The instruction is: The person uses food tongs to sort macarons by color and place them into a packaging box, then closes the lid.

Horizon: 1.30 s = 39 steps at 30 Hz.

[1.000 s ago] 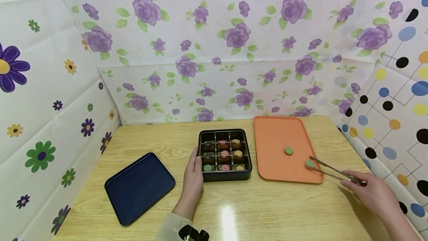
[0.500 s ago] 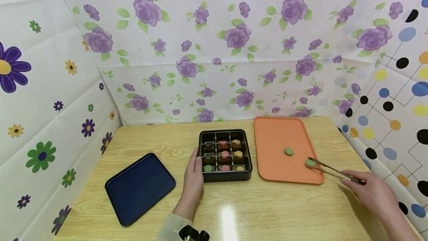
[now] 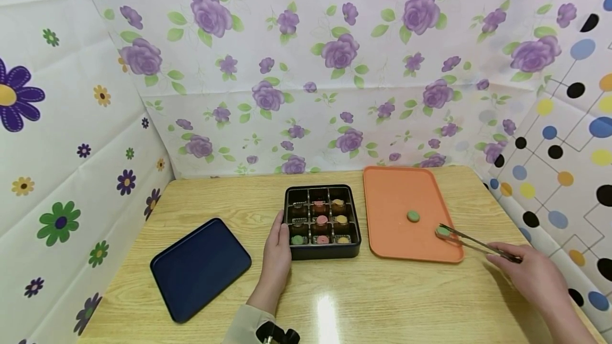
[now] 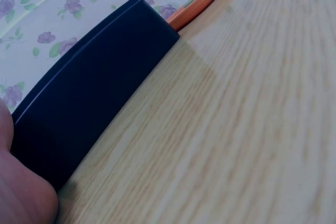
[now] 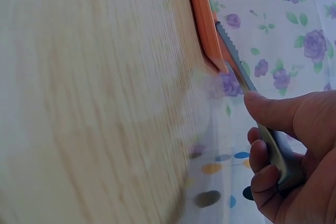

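Shifted only slightly from a second ago: tongs [image 3: 470,242] and right hand [image 3: 537,277] drawn a touch up and back, with the nearer green sweet [image 3: 442,231] between the tips carried the same small way across the orange tray [image 3: 392,195]; all else unchanged. Gripping the tongs handles between thumb and curled fingers, as confirmed from the right wrist view [image 5: 273,145]. Tips closed around the nearer green sweet close to the tray's front right corner; contact with the tray surface or a slight lift cannot be told. Second green sweet [image 3: 413,216] lying free on the tray, just beyond and to the left of the first. Left hand [image 3: 277,251] resting flat, fingers straight, against the left wall of the black box [image 3: 321,251], bracing it on the wooden table [image 3: 239,200]. Box divided into nine compartments: pink and yellow sweets in the middle and right columns, one green sweet in the front left compartment, the two left compartments behind it apparently vacant. Judged step: transfer of a green sweet between tray and box, tongs at the tray end of the run. Next move, as judged: steady pinch pressure, no slip of the rounded sweet, a clean pass over the tray rim and box wall. Dark blue tray [image 3: 201,267] lying unused at the left.
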Tool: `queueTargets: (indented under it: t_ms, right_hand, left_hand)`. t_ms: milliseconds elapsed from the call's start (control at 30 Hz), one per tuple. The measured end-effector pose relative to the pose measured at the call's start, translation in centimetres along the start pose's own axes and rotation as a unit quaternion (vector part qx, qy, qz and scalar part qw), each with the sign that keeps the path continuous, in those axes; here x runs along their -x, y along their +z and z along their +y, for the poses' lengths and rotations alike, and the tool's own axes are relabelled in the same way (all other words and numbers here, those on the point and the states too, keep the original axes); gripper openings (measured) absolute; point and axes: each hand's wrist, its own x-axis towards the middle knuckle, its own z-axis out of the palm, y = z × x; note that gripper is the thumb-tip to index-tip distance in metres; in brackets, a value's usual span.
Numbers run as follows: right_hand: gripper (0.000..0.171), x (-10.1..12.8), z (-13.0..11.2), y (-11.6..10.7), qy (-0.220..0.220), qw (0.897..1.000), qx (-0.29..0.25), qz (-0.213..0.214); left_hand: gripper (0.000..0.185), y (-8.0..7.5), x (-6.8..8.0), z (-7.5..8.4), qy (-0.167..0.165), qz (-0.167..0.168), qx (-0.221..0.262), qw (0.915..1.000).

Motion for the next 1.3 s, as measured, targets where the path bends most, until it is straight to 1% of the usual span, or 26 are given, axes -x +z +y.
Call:
queueTargets:
  t_ms: [233,333,633,833,900,1100,1300]
  right_hand:
    - [0.055,-0.1,-0.5,0.1,0.006,1.0,-0.003,0.01]
    - [0.055,-0.2,-0.8,0.1,0.002,1.0,-0.004,0.017]
    - [0.041,-0.7,-2.5,0.6,-0.049,0.997,-0.011,0.057]
    - [0.04,-1.2,-4.3,1.1,-0.062,0.996,-0.029,0.054]
    - [0.04,-1.3,-5.0,1.2,-0.067,0.996,-0.035,0.047]
    - [0.041,-1.9,-7.7,1.7,-0.088,0.995,-0.052,0.02]
    - [0.037,-2.2,-10.3,2.5,-0.114,0.991,-0.069,0.014]
  left_hand:
    - [0.058,0.0,0.1,0.1,0.003,0.0,0.0,1.0]
    - [0.057,0.0,0.0,0.1,0.003,0.0,0.0,1.0]
    - [0.057,0.0,-0.1,0.1,-0.002,0.0,0.003,1.0]
    - [0.058,0.0,0.0,0.1,0.0,0.0,0.0,1.0]
    - [0.058,0.0,0.0,0.0,0.0,0.0,0.0,1.0]
    - [0.058,-0.1,-0.1,-0.1,-0.001,-0.002,-0.001,1.0]
    - [0.057,-0.1,-0.1,-0.1,-0.001,-0.004,0.003,1.0]
